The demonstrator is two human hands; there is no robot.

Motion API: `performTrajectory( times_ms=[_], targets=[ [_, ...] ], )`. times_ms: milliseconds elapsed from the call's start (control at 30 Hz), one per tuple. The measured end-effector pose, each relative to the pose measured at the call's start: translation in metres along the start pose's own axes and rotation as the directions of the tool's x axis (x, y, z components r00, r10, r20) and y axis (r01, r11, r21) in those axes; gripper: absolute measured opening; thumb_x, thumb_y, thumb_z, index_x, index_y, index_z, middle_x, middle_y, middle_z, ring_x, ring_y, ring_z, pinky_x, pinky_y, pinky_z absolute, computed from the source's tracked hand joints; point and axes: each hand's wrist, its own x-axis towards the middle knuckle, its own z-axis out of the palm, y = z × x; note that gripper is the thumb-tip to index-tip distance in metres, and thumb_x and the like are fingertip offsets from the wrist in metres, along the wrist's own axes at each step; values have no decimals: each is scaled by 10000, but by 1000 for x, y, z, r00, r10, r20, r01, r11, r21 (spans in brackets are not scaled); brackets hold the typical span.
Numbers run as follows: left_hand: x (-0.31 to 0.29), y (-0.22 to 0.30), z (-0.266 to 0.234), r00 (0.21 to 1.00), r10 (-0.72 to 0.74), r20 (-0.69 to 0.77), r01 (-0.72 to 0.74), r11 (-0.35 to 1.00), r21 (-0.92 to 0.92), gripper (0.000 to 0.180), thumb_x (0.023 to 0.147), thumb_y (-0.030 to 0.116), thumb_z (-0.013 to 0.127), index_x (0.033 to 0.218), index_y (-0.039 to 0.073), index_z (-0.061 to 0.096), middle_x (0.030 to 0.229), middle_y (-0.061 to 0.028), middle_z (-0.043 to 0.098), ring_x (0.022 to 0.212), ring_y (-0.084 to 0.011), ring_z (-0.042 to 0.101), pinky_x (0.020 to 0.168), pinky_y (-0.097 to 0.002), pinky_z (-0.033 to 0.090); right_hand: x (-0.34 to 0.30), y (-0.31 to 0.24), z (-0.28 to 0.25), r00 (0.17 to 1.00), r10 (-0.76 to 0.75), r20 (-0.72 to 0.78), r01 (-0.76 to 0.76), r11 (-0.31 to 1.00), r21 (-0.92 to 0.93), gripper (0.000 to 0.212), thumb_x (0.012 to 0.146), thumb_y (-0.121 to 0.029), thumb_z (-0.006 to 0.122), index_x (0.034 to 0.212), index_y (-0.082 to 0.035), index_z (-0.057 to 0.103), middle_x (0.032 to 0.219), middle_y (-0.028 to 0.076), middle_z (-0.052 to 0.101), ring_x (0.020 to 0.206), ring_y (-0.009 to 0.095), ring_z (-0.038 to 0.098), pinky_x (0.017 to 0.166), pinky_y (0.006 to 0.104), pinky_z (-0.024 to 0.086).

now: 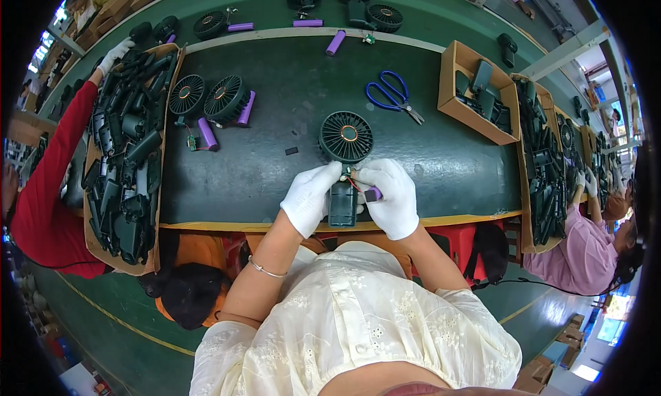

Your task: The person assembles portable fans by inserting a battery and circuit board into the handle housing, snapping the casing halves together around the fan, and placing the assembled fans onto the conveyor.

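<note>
A dark green handheld fan (347, 136) lies in front of me on the bench, its round grille up and its open handle shell (343, 207) pointing toward me. My left hand (310, 198), in a white glove, grips the fan at its neck, with the fingertips near the joint. In my right hand (391, 198), also gloved, is a purple battery cell (372, 194) with a dark pad on its end, just right of the handle. Thin red wires (353, 183) run between the fan's neck and my right fingers. Whatever lies under those fingertips is hidden.
Blue-handled pliers (394, 93) lie beyond my right hand. Two fan heads (226, 97) with purple cells (208, 134) stand at left. Boxes of dark casings flank me: a long carton (162, 155) left, a small one (475, 117) right. A co-worker's red sleeve (65, 162) reaches past the left carton.
</note>
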Motion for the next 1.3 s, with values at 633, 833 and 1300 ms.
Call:
performTrajectory(
  times_ms=[633, 833, 1300],
  targets=[
    [2, 1, -1, 1000, 5, 7, -6, 999, 32, 349, 1028, 265, 539, 1152, -53, 612, 1033, -160, 678, 847, -260, 712, 771, -384, 611, -4, 2, 6, 997, 13, -81, -10, 999, 43, 375, 668, 67, 690, 1000, -107, 702, 922, 70, 661, 866, 298, 643, 747, 386, 516],
    [2, 1, 1, 1000, 21, -3, -21, 1000, 2, 305, 1021, 234, 562, 1143, -37, 632, 1028, -126, 675, 887, -219, 688, 782, -347, 581, 2, 0, 2, 997, -75, -11, 75, 995, -60, 383, 649, 55, 689, 985, -128, 673, 915, 56, 640, 835, 287, 622, 720, 390, 507],
    [-4, 7, 3, 999, 17, -38, -1, 915, 403, 266, 995, 264, 593, 1047, 17, 678, 920, -32, 654, 808, -87, 573, 684, -265, 457, -8, -4, 1, 996, -58, 62, 65, 991, -118, 381, 649, 67, 688, 989, -98, 643, 976, 87, 647, 883, 306, 634, 740, 397, 516]
  ],
)
